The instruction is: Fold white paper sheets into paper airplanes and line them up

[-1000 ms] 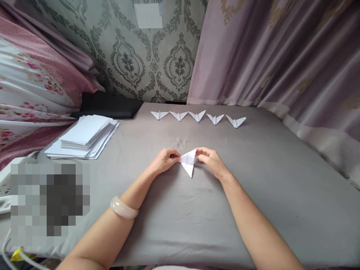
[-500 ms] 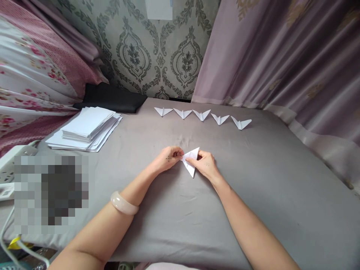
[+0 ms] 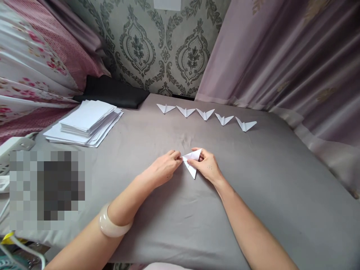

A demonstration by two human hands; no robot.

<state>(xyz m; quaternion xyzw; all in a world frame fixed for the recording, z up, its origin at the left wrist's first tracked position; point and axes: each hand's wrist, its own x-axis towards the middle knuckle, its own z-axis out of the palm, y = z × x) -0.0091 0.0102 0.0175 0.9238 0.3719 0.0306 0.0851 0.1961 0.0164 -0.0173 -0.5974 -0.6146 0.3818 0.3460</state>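
A small folded white paper plane is held between my two hands above the grey cloth, near the middle of the view. My left hand pinches its pointed left end, the fingertips curled over the tip. On the other side my right hand grips the wide part, its thumb on top and the fingers behind the paper. One wing points up and to the right, the other down toward me. Farther back stands a row of several finished-looking paper planes, their wings spread in V shapes.
A stack of white paper lies at the left, in front of a folded black cloth. White power strips and cables sit at the left edge beside a blurred-out patch. Curtains hang along the right side.
My left hand has rolled over, its back now turned more upward, while still pinching the tip. My right hand keeps its grip on the paper plane. The view has shifted slightly.
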